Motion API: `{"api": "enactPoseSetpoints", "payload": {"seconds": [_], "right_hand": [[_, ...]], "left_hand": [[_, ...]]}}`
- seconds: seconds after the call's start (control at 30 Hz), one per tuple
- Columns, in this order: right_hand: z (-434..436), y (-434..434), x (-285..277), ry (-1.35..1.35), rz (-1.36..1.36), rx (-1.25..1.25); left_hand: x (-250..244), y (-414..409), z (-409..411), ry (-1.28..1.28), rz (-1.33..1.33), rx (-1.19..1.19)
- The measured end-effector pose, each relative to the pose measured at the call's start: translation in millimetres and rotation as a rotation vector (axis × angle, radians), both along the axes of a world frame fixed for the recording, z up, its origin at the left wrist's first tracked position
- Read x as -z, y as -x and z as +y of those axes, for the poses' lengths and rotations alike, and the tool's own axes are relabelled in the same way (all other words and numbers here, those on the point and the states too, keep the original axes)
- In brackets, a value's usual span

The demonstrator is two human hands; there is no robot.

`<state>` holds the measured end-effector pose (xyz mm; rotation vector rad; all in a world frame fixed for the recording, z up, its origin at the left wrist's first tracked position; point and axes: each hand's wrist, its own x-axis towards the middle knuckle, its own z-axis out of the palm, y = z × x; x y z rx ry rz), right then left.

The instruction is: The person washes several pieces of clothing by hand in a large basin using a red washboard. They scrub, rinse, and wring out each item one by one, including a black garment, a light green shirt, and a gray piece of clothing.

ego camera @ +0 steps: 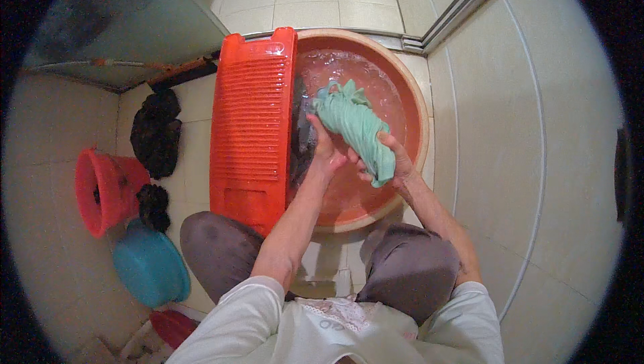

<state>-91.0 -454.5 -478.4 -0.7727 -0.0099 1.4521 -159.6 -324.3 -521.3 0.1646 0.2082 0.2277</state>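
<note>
A wet, light green cloth, bunched into a twisted roll, is held above the water in a large orange plastic basin. My right hand grips the roll's lower right end, thumb on top. Under its left side is my left hand, thumb along the edge and most of the fingers hidden by the cloth. An orange-red plastic washboard lies across the basin's left side. Dark fabric shows in the water beside the board's right edge.
Dark bunched cloths lie on the tiled floor to the left. Near them are a tipped pink bucket and a blue basin. A glass panel stands at upper left; a tiled wall rises at right.
</note>
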Motion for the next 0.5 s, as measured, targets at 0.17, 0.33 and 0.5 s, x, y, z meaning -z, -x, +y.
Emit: {"api": "enactPoseSetpoints", "payload": {"seconds": [0.17,0.33,0.5], "right_hand": [[-10.4,2.7,4.6,-0.005,-0.042,-0.154],[11.5,2.2,-10.7,0.136,-0.615,-0.179],[27.9,-11.7,22.0,0.236,-1.005,-0.31]], "left_hand": [[-10.4,-20.5,21.7,0.02,-0.095,0.098],[-9.9,-29.0,46.9,-0.532,0.43,0.291],[28.6,-33.1,41.7,-1.161,0.545,-0.325]]}}
